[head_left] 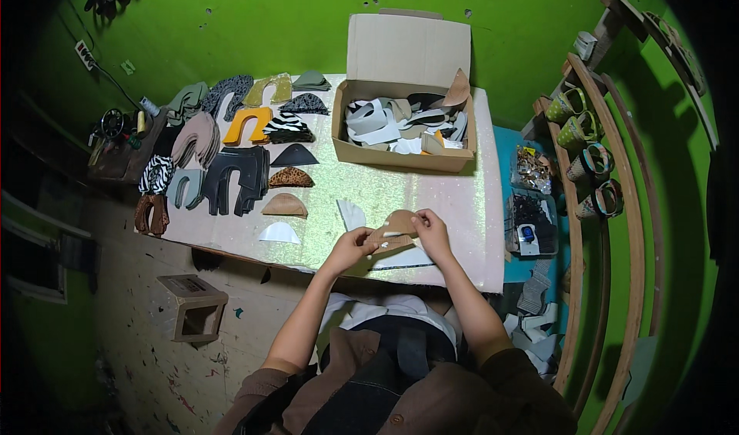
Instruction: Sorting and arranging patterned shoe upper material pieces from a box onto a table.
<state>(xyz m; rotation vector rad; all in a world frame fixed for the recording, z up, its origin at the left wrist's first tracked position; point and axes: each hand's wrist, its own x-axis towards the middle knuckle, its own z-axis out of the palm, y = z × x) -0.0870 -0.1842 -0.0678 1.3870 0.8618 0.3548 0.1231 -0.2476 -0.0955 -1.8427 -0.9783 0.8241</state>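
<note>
— What are we seeing along the left edge of the counter (431,196)?

— We are looking at rows of cut shoe pieces (223,165) lying flat: grey, black, zebra-striped, an orange U-shaped piece (246,124), a leopard-print toe piece (289,178), and a white one (279,233) near the front edge.

— And at the middle of the front edge?

— We are watching both hands working just above it. The left hand (352,248) is pinching the left end of a tan leather piece (394,229), and the right hand (433,233) is gripping its right side, so both hands are closed on the same piece, close together. White pieces (354,213) are lying on the counter right under and beside it.

— Farther right?

— We are seeing an open cardboard box (400,158) of mixed offcuts sitting at the back edge, and past the right edge, clear plastic tubs (531,204) of small parts standing beside a curved wooden rack (573,227).
</note>
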